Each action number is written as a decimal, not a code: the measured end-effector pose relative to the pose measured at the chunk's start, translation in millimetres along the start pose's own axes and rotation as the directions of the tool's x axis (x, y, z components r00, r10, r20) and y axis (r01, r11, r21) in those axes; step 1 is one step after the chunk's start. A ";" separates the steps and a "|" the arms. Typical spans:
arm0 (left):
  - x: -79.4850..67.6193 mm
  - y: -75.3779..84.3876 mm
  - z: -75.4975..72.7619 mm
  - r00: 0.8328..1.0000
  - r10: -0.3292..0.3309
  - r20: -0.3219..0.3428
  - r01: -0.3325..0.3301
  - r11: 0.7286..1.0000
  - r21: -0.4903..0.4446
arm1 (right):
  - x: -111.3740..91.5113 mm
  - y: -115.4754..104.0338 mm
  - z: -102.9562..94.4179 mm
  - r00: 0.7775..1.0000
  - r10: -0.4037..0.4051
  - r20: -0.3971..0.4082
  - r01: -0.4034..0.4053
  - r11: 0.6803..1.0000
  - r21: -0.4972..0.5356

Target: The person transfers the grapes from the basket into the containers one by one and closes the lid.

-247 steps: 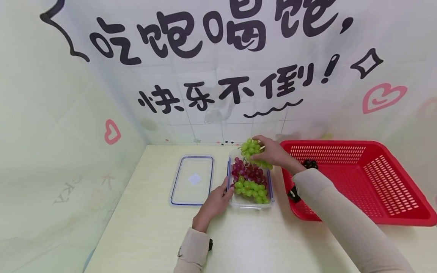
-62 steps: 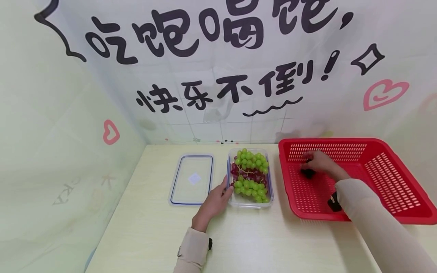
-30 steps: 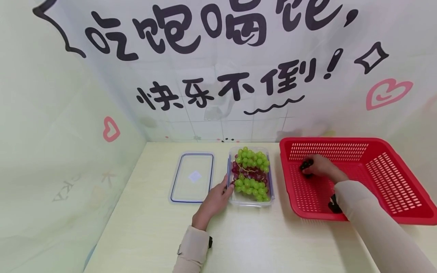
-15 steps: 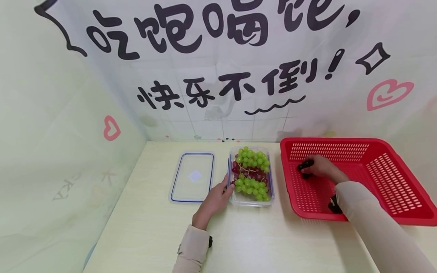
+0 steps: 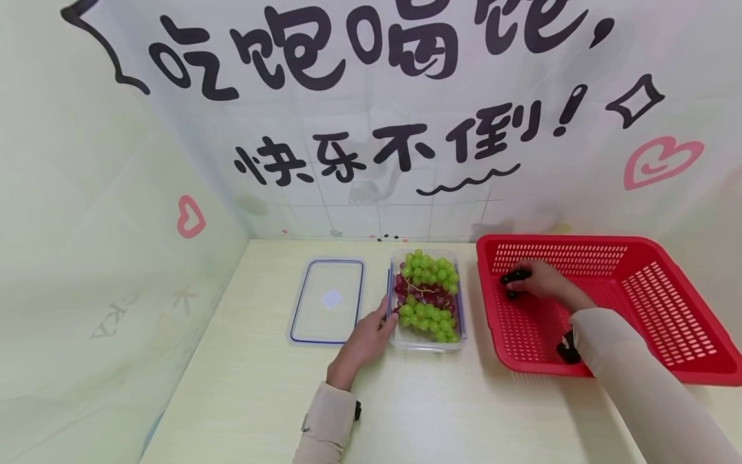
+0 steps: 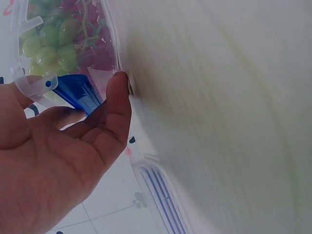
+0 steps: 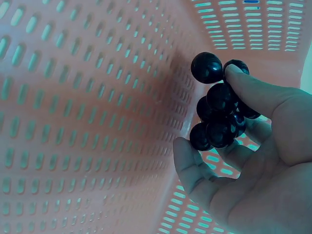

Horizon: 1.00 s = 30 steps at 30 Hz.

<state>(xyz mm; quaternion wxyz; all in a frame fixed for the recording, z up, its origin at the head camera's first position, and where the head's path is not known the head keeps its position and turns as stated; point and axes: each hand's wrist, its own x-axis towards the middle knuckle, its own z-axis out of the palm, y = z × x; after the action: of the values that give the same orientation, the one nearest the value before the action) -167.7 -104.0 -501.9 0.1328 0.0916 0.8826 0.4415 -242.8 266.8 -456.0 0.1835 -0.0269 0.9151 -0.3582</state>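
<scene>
In the head view, my left hand (image 5: 366, 341) holds the left side of a clear plastic food container (image 5: 428, 347). Its fingers curl by a blue side latch (image 6: 78, 91) in the left wrist view. Inside the container, red grapes (image 5: 437, 298) lie between two bunches of green grapes (image 5: 430, 270). My right hand (image 5: 543, 281) reaches into the red plastic basket (image 5: 539, 335) near its left wall. Thumb and fingers grip a small bunch of black grapes (image 7: 220, 131), partly hidden by the hand in the head view.
A clear lid (image 5: 313, 316) with a blue seal lies flat on the pale table (image 5: 255, 380), left of the container. The basket's slotted walls stand around my right hand. A printed sheet (image 5: 371, 219) hangs behind the table.
Earlier my right hand held green grapes above the container; that bunch now lies at the container's far end. The hand moved into the basket, and the black grapes shifted slightly left. The left hand stayed.
</scene>
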 end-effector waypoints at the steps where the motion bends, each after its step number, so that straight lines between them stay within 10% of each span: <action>1: 0.1 -0.1 0.2 1.000 -0.004 -0.001 0.004 1.000 0.003 | 0.3 -0.5 -0.1 1.000 -0.006 -0.002 0.006 1.000 0.000; 30: -0.3 -0.9 -0.1 1.000 -0.001 0.006 0.001 1.000 0.001 | -1.1 -30.1 -5.0 0.994 -0.058 -0.094 0.054 0.998 -0.041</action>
<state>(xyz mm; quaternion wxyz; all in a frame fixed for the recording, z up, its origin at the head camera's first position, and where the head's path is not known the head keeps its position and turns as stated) -167.5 -104.7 -502.5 0.1357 0.0928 0.8824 0.4408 -246.0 247.9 -432.2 0.1289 -0.0389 0.9283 -0.3465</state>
